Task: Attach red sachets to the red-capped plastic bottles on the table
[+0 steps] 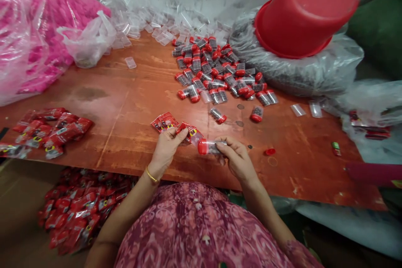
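My left hand [168, 146] pinches the edge of a small red printed plastic pouch [194, 132], whose clear part faces right. Between the fingers of my right hand [236, 157] lies a clear plastic tube with a red cap [209, 147], dark contents showing inside. Its red end points left, close to the pouch; whether they touch I cannot tell. Flat red pouches [163, 121] rest on the table just beyond my left hand. Two loose capped tubes, one [217, 115] lying down and another [256, 114], are a little farther off.
A pile of red-capped tubes [205, 65] covers the table's back middle, with clear plastic sleeves [163, 33] behind. Filled red packs [59, 127] lie left; more [78, 209] sit below the edge. A red bucket [307, 12] rests upside down on a bag [292, 77]. A pink-filled bag [34, 29] stands left.
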Demonstrator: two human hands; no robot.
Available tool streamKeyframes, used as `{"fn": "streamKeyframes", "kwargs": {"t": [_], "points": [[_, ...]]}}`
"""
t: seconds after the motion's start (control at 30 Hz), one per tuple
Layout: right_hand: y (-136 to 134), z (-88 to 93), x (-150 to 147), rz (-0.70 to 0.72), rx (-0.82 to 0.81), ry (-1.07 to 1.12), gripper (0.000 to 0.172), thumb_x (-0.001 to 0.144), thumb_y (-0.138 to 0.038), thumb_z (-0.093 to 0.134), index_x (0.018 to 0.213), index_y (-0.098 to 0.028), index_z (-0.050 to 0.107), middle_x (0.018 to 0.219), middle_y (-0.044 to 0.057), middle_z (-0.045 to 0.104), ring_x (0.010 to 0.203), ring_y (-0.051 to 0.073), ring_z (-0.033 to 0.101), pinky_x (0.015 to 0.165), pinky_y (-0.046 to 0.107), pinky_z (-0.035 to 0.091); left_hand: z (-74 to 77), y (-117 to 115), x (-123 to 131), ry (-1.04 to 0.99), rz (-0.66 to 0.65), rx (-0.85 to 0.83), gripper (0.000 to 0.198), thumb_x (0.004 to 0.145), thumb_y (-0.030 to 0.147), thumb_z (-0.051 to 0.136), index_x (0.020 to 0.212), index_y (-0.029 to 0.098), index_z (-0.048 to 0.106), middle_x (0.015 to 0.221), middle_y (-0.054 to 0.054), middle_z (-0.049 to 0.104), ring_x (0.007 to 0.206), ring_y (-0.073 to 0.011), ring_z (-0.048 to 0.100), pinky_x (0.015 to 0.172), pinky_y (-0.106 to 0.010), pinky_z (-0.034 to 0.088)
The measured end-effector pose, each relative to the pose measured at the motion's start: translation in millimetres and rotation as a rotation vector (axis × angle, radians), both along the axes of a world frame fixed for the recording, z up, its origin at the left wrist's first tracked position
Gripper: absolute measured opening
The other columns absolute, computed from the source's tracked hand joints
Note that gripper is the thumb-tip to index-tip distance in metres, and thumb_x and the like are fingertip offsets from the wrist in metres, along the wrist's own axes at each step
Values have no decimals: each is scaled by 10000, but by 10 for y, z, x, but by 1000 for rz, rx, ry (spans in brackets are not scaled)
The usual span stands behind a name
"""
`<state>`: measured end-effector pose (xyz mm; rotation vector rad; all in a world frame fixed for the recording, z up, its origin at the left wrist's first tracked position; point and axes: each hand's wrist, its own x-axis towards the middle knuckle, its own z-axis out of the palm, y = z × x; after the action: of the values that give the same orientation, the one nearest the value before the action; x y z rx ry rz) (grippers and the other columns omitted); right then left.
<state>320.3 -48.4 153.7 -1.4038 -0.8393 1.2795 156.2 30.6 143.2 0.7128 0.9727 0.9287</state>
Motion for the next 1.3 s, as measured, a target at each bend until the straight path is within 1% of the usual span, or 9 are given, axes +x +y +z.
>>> {"fn": "streamKeyframes", "kwargs": {"t": [0.2, 0.37, 0.53, 0.73, 0.8, 0.93, 1.07, 1.23, 1.3], "points": [[46, -13, -65, -30, 20, -99, 237, 719, -417, 623, 748, -189, 566, 509, -65, 493, 371, 62, 394, 360, 191, 316, 59, 0, -24, 50, -27, 87, 238, 557, 311, 806, 680, 132, 710, 649, 6, 674, 598, -95, 575, 625, -208, 503], [40, -45, -167, -94, 124, -192, 236, 765, -421, 595, 780, -186, 574, 534, -57, 488, 417, 68, 392, 408, 201, 342, 33, -22, 59, -80, 20, -4, 344, 498, 356, 830, 725, 146, 679, 693, 2, 681, 602, -107, 593, 614, -233, 513], [44, -132, -214, -75, 153, -194, 228, 817, -416, 555, 829, -190, 573, 562, -53, 488, 423, 73, 400, 405, 207, 336, 21, -62, 186, -128, 55, -81, 370, 408, 281, 869, 645, 136, 624, 621, 24, 643, 569, -78, 570, 613, -199, 486], [51, -299, -300, -187, 247, -379, 204, 862, -390, 507, 954, -216, 561, 667, -32, 552, 471, 89, 449, 465, 231, 390, 41, -104, 263, -181, 125, -153, 358, 421, 205, 856, 674, 140, 611, 660, 31, 651, 616, -86, 596, 666, -216, 488], [70, -328, -351, -224, 252, -355, 205, 866, -398, 492, 962, -224, 543, 680, -35, 552, 451, 84, 448, 451, 230, 391, 44, -102, 276, -215, 141, -167, 349, 451, 192, 844, 708, 146, 611, 682, 34, 655, 637, -89, 607, 672, -218, 488], [127, -350, -439, -229, 202, -159, 237, 845, -446, 502, 929, -225, 517, 665, -53, 534, 385, 57, 427, 383, 204, 357, 30, -73, 287, -246, 151, -196, 333, 487, 207, 830, 731, 149, 611, 711, 30, 659, 645, -90, 613, 654, -216, 487], [149, -408, -487, -251, 162, -15, 271, 843, -479, 498, 921, -220, 506, 630, -68, 532, 346, 39, 396, 354, 182, 327, -7, -89, 304, -253, 186, -186, 355, 461, 254, 846, 717, 141, 627, 689, 21, 666, 625, -92, 613, 647, -219, 484], [129, -444, -490, -300, 201, -166, 231, 840, -433, 533, 919, -216, 536, 645, -54, 575, 366, 50, 449, 378, 190, 377, -59, -183, 354, -185, 318, -166, 383, 421, 291, 860, 692, 141, 635, 667, 23, 671, 622, -81, 609, 677, -209, 473], [136, -428, -473, -253, 192, -225, 226, 825, -423, 558, 895, -208, 550, 636, -50, 584, 370, 56, 467, 382, 195, 391, -75, -197, 349, -184, 321, -204, 419, 386, 309, 869, 688, 137, 635, 659, 22, 673, 609, -77, 603, 646, -197, 467]]}}
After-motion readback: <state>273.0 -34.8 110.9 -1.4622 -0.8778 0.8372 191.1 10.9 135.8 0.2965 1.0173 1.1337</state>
